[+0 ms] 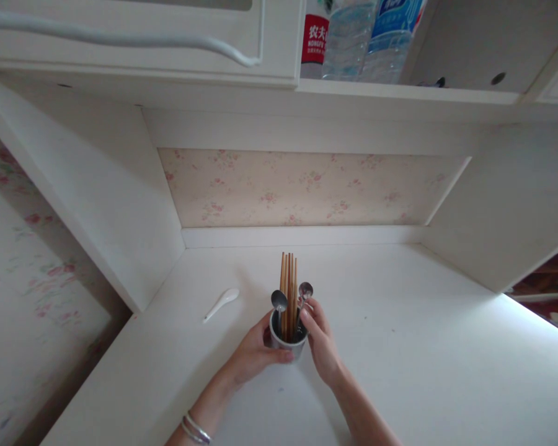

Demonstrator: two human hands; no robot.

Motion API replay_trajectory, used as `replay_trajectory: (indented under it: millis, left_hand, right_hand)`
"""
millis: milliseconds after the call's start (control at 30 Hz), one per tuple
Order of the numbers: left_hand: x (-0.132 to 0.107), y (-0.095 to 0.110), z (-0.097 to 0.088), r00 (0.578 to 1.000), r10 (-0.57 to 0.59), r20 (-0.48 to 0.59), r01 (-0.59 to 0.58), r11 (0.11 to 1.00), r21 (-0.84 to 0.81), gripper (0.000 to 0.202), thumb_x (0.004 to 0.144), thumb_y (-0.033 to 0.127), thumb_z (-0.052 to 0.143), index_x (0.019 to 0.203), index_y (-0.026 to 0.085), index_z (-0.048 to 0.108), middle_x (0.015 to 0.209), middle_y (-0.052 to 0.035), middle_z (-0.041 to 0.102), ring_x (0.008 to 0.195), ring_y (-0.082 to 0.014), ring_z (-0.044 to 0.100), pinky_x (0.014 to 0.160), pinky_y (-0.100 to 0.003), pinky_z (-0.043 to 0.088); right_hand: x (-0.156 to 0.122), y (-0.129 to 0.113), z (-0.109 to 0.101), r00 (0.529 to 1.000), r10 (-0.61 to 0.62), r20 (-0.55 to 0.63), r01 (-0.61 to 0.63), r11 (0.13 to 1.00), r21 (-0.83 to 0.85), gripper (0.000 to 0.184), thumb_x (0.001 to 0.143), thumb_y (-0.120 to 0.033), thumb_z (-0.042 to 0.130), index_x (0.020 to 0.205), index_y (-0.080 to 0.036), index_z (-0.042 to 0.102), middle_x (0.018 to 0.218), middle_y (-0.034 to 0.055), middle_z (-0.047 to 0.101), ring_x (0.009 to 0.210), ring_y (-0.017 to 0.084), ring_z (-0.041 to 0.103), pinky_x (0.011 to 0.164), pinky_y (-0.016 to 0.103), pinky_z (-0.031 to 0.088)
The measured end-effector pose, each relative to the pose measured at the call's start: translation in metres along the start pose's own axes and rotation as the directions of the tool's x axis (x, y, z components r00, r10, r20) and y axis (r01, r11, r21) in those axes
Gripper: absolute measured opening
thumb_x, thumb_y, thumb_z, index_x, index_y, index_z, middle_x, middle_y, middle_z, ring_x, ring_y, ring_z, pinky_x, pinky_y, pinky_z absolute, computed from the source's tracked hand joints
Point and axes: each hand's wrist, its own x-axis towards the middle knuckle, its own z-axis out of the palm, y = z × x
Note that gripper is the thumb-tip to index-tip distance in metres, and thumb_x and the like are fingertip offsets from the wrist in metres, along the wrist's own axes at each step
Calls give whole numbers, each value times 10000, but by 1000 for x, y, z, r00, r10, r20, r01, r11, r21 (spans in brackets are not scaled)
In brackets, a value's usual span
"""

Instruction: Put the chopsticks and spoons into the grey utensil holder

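A small metal cup (pixel 288 344) stands on the white counter (pixel 400 347), a little nearer its front edge. Several wooden chopsticks (pixel 289 285) and two metal spoons stand upright in it. My left hand (pixel 253 354) is wrapped round the cup's left side and front. My right hand (pixel 320 337) is at the cup's right rim, fingers pinched on the handle of the right metal spoon (pixel 305 291). The other metal spoon (pixel 279 301) leans at the left of the cup.
A white ceramic spoon (pixel 221 303) lies on the counter to the left of the cup. White cabinet walls close the niche left and right, with floral wallpaper (pixel 302 189) behind. Water bottles (pixel 367 37) stand on the shelf above.
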Motion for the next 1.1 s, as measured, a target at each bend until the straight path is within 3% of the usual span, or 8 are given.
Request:
replay_trajectory:
  millis: [100, 367, 500, 600, 700, 767, 900, 1100]
  left_hand:
    - [-1, -3, -1, 1000, -10, -21, 11, 999, 32, 699, 610, 179, 828, 1252, 224, 553, 1221, -82, 626, 1140, -295, 550, 999, -441, 395]
    - [-17, 11, 1, 1000, 27, -15, -24, 983, 181, 642, 731, 309, 752, 1321, 263, 504, 1351, -69, 552, 1251, -289, 490, 1063, -427, 375]
    - [-20, 22, -18, 960, 47, -276, 43, 949, 313, 576, 790, 454, 655, 1293, 206, 525, 1318, -110, 572, 1210, -271, 528, 1023, -399, 418]
    - [-13, 29, -47, 886, 178, -428, 155, 756, 636, 462, 838, 498, 551, 1154, 164, 591, 1132, -103, 660, 1016, -231, 621, 921, -358, 475]
    - [-3, 39, -75, 873, 249, -420, 340, 306, 889, 389, 898, 415, 438, 1162, 162, 568, 1116, -83, 648, 920, -180, 625, 873, -302, 475]
    - [1, 47, -88, 874, 246, -419, 402, 120, 908, 351, 881, 354, 463, 1158, 169, 574, 1147, -84, 626, 995, -188, 601, 916, -297, 437]
    - [1, 54, -102, 889, 170, -426, 436, -25, 900, 283, 795, 306, 579, 1047, 191, 635, 1082, -83, 626, 1031, -223, 588, 911, -311, 415]
    - [-2, 53, -109, 859, 153, -489, 510, -165, 844, 217, 860, 242, 467, 951, 163, 648, 1028, -120, 640, 955, -239, 619, 834, -333, 428]
  right_hand:
    - [-4, 5, -2, 997, 24, 76, -21, 999, -37, 436, 826, -454, 650, 1218, -285, 560, 1255, 32, 621, 1179, 250, 538, 1001, 378, 399]
    - [-5, 5, -1, 984, -48, 172, 61, 996, -68, 552, 743, -474, 724, 1220, -240, 573, 1140, 73, 669, 1068, 287, 593, 948, 417, 433]
    - [-8, 2, 0, 984, -51, 171, 58, 997, -40, 586, 726, -453, 745, 1236, -236, 557, 1160, 79, 666, 1066, 289, 600, 952, 424, 436]
    - [-9, 0, 1, 986, -33, 165, 40, 999, -36, 599, 720, -445, 752, 1241, -230, 550, 1168, 83, 667, 1068, 293, 604, 948, 433, 442]
    - [-9, -1, 3, 987, -24, 159, 27, 999, -22, 580, 732, -447, 742, 1237, -232, 556, 1169, 82, 669, 1084, 296, 603, 961, 445, 435]
    - [-9, -1, 3, 987, -24, 157, 26, 1000, -10, 576, 727, -450, 744, 1231, -233, 565, 1174, 84, 668, 1092, 300, 601, 972, 453, 426]
    - [-8, -2, 2, 985, -30, 170, 34, 999, -20, 589, 720, -459, 745, 1230, -227, 566, 1163, 90, 669, 1087, 306, 596, 970, 464, 419]
    - [-8, -3, 0, 979, -35, 198, 43, 998, -37, 565, 741, -476, 724, 1223, -227, 567, 1146, 85, 672, 1074, 292, 595, 961, 435, 421]
